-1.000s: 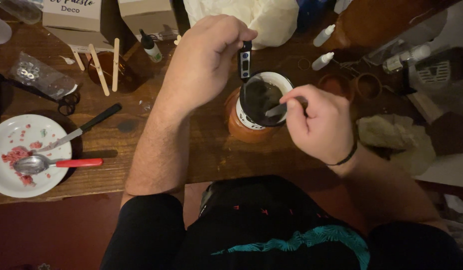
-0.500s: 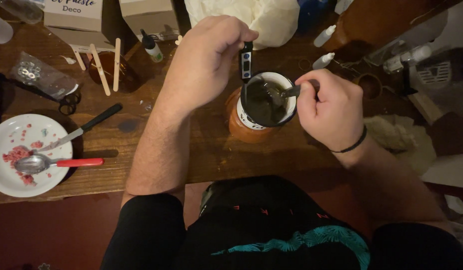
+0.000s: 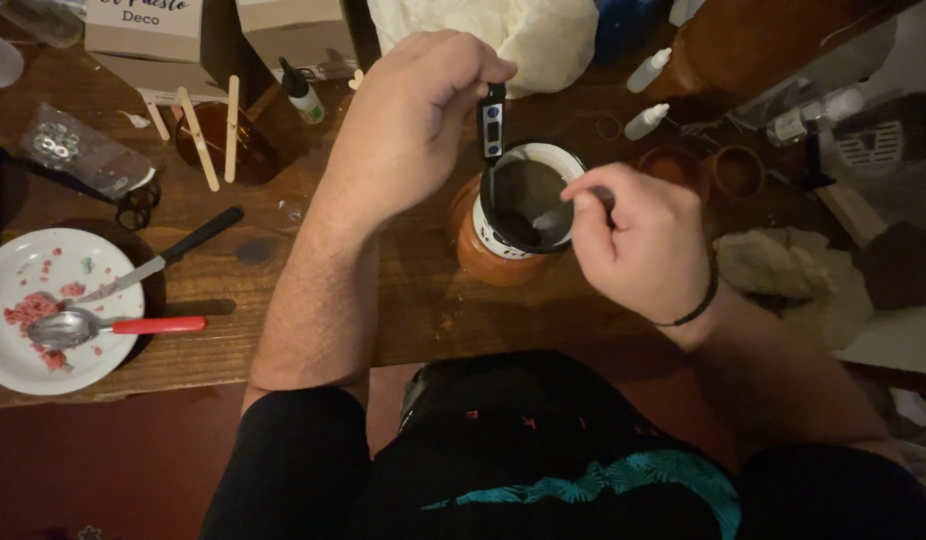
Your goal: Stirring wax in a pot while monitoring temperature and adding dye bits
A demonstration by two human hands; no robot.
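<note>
A white mug (image 3: 558,158) with dark liquid stands on an orange-brown pot (image 3: 473,258) at the middle of the wooden table (image 3: 423,300). My left hand (image 3: 408,120) pinches a black probe thermometer (image 3: 492,122) upright, its probe dipped into the mug at the far-left rim. My right hand (image 3: 638,245) grips a metal spoon (image 3: 551,220) whose bowl sits in the liquid at the near-right side of the mug.
At the left a white plate (image 3: 23,355) holds pink crumbs, a red-handled spoon (image 3: 113,326) and a black-handled knife (image 3: 163,260). Wooden sticks (image 3: 198,138) lie across a brown jar. Dropper bottles (image 3: 645,121), cardboard boxes (image 3: 143,28), a white bag (image 3: 503,30) and scissors (image 3: 133,205) crowd the back.
My right hand has swung the spoon round inside the mug, out to the right rim and back to the near side. My left hand and the thermometer have stayed put.
</note>
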